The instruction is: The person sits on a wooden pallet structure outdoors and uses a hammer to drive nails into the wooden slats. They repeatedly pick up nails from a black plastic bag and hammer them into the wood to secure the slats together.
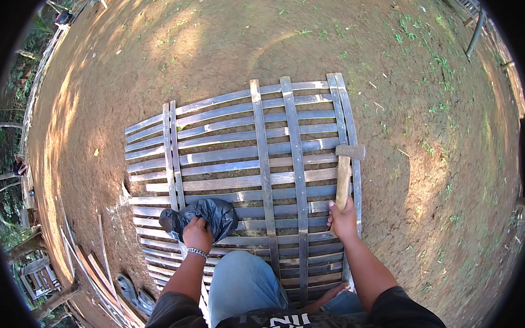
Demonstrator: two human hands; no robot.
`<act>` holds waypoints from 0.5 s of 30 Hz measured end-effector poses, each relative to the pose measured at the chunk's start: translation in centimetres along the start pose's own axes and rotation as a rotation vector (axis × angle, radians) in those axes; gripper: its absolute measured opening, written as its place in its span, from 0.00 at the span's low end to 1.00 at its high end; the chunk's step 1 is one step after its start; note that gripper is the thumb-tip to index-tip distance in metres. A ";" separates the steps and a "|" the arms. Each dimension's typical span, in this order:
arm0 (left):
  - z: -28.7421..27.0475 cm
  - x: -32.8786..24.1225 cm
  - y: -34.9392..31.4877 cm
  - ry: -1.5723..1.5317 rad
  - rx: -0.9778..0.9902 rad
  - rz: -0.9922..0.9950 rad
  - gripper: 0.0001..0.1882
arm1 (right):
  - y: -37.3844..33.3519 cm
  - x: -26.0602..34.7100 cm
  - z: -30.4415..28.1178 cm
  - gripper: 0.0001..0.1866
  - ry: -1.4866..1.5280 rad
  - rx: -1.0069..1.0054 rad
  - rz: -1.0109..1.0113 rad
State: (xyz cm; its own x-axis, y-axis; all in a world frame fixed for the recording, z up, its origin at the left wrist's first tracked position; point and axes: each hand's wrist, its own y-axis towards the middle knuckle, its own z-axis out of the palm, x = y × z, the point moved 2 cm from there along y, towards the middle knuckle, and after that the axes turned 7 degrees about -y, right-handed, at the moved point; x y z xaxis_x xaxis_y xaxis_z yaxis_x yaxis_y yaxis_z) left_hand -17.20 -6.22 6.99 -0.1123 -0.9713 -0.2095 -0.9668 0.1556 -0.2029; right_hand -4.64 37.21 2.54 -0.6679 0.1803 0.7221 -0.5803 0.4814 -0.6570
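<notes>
A slatted panel of grey strips (233, 167), crossed by several long battens, lies on the ground under me. My right hand (342, 218) is wrapped round the wooden handle of a hammer (343, 181), whose metal head rests over the panel's right edge. At the left side of the panel, my left hand (198, 234) grips the top of a black plastic bag (219, 216). What the bag holds is hidden. My knee in blue jeans (242, 286) is over the panel's near part.
Bare brown earth (212, 44) with sparse grass surrounds the panel. To the lower left lie long thin strips (98, 268) and a pair of dark sandals (135, 294). A small wooden rack (40, 278) stands at the far left. At the upper right, a post (476, 35) leans.
</notes>
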 end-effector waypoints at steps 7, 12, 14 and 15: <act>0.8 0.6 -0.3 -0.198 -0.028 -0.202 0.02 | -0.3 0.7 0.0 0.17 -0.028 -0.011 0.006; 1.6 2.2 0.3 -0.352 -0.035 -0.298 0.04 | -0.4 0.9 0.1 0.20 -0.012 -0.005 0.012; 1.6 2.5 -0.3 -0.421 -0.137 -0.301 0.06 | -0.2 0.5 0.1 0.20 -0.004 0.001 0.000; 1.5 2.5 -0.5 -0.455 -0.187 -0.302 0.06 | -0.1 0.3 0.0 0.21 0.000 0.002 -0.005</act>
State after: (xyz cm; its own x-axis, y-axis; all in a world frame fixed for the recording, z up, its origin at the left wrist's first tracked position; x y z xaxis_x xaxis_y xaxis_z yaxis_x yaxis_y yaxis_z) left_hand -16.67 -8.42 5.18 0.2448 -0.7862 -0.5674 -0.9695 -0.1907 -0.1540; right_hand -4.76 37.22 2.81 -0.6649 0.1777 0.7255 -0.5849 0.4802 -0.6537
